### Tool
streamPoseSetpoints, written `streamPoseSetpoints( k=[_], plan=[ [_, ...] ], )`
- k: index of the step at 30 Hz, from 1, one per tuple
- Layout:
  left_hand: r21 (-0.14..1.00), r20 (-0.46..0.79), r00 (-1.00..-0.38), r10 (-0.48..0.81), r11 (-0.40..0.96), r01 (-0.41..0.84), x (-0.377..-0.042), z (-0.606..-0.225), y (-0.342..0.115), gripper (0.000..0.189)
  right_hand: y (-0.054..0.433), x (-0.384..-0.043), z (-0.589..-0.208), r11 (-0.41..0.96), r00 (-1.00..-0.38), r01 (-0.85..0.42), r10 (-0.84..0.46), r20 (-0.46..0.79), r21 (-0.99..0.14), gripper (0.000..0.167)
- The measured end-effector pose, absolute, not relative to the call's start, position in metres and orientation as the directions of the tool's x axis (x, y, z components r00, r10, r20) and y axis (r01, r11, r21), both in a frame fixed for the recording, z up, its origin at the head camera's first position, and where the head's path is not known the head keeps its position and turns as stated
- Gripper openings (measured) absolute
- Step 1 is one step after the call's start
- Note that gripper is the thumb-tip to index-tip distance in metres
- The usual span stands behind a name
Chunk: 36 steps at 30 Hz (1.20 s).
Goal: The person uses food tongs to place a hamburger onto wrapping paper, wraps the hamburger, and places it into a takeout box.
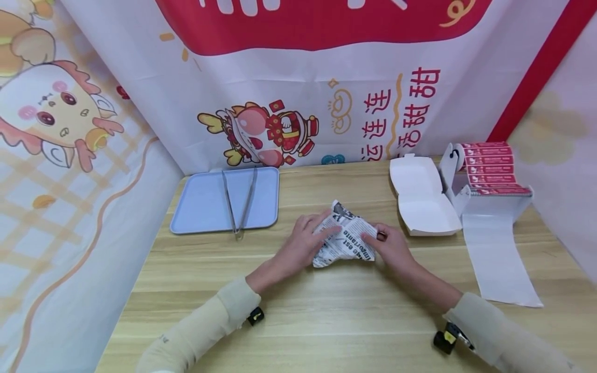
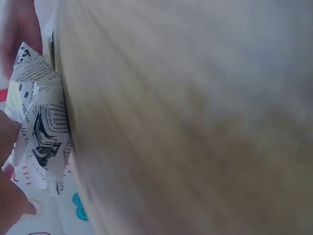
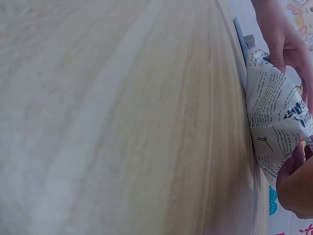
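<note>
A folded piece of newspaper-print wrapping paper (image 1: 349,241) is between the two hands over the middle of the table, its top corner pointing up. My left hand (image 1: 302,239) holds its left side, thumb across the front face. On the right side, my right hand (image 1: 393,247) pinches the paper's edge with thumb and curled fingers. In the left wrist view the printed paper (image 2: 44,115) bulges and has creased folds. The right wrist view shows the paper (image 3: 274,105) close above the tabletop, gathered near the right hand. Whatever the paper may contain is hidden.
At the back left lies a light blue tray (image 1: 198,204) with metal tongs (image 1: 226,197) resting across it. An opened white box (image 1: 424,199) stands at the back right, beside a label dispenser (image 1: 489,171) whose pale strip (image 1: 499,259) trails over the wooden table (image 1: 326,321).
</note>
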<state>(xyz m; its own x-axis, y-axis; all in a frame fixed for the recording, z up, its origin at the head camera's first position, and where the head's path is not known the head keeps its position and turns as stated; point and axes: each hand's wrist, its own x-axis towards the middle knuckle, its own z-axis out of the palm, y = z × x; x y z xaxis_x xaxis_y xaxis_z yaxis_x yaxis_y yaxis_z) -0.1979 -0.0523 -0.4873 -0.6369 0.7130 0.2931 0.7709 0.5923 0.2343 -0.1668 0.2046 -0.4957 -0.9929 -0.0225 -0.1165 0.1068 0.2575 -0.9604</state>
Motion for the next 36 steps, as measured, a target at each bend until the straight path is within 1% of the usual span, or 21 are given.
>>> streamPoseSetpoints(
  k=[4,5,8,13,17,20,22,24,29,32,36],
  plan=[
    [0.055,0.174,-0.560,0.810,0.559,0.827,-0.198,-0.482,-0.050,0.084,0.206,-0.168,-0.494,0.290,-0.991,0.116,-0.025,-0.128,-0.950,0.027],
    [0.019,0.138,-0.540,0.830,0.543,0.840,-0.197,-0.481,-0.050,0.087,0.207,-0.168,-0.494,0.298,-0.991,0.118,-0.026,-0.132,-0.947,0.027],
    [-0.049,0.039,-0.505,0.862,0.507,0.861,-0.197,-0.479,-0.049,0.083,0.208,-0.170,-0.494,0.312,-0.990,0.124,-0.028,-0.139,-0.942,0.024],
    [-0.030,-0.052,-0.505,0.861,0.505,0.863,-0.198,-0.476,-0.048,0.075,0.209,-0.173,-0.494,0.318,-0.991,0.106,-0.040,-0.125,-0.942,0.020],
    [-0.012,-0.070,-0.508,0.858,0.509,0.861,-0.199,-0.476,-0.048,0.077,0.209,-0.174,-0.492,0.362,-0.995,0.085,-0.019,-0.099,-0.928,0.021],
    [-0.001,-0.067,-0.509,0.858,0.510,0.860,-0.200,-0.475,-0.048,0.081,0.213,-0.174,-0.490,0.408,-0.996,0.060,-0.028,-0.079,-0.911,0.025],
    [0.000,-0.063,-0.510,0.858,0.511,0.860,-0.200,-0.474,-0.047,0.081,0.218,-0.171,-0.488,0.432,-0.995,0.039,-0.068,-0.076,-0.901,0.029],
    [-0.013,-0.056,-0.508,0.860,0.508,0.861,-0.200,-0.473,-0.046,0.078,0.224,-0.167,-0.487,0.431,-0.986,0.021,-0.139,-0.090,-0.902,0.032],
    [-0.024,-0.055,-0.512,0.858,0.511,0.859,-0.200,-0.468,-0.043,0.065,0.235,-0.156,-0.486,0.416,-0.947,-0.020,-0.300,-0.116,-0.909,0.028],
    [-0.009,-0.055,-0.513,0.857,0.513,0.858,-0.201,-0.464,-0.040,0.057,0.236,-0.153,-0.486,0.415,-0.938,-0.031,-0.326,-0.117,-0.909,0.024],
    [-0.004,-0.045,-0.490,0.871,0.490,0.872,-0.202,-0.462,-0.035,0.055,0.235,-0.153,-0.490,0.386,-0.933,0.035,-0.317,-0.168,-0.922,0.025]
  ],
)
